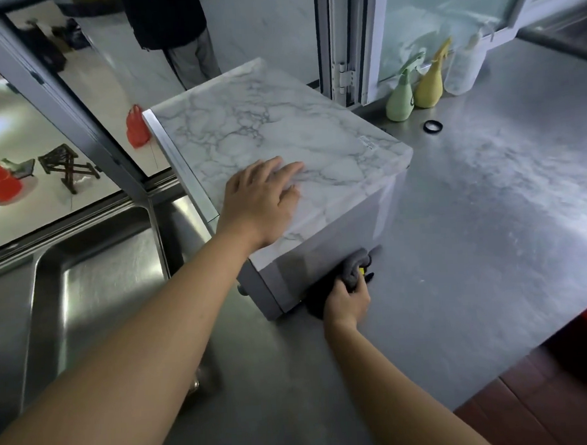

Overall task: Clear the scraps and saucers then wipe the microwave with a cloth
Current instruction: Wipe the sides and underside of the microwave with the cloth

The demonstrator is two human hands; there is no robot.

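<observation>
The microwave (280,131) has a white marble-patterned top and grey sides and stands on a steel counter (472,230). My left hand (260,200) lies flat on its top near the front corner, fingers straight. My right hand (347,303) grips a bunched grey cloth (355,265) and holds it against the lower part of the microwave's side wall, close to the counter. A small yellow tag shows on the cloth. No scraps or saucers are in view.
A steel sink (94,283) lies left of the microwave. Green (400,96), yellow (429,79) and clear (464,67) spray bottles stand at the back by the window, with a black ring (432,126) near them. A person (173,31) stands beyond the counter.
</observation>
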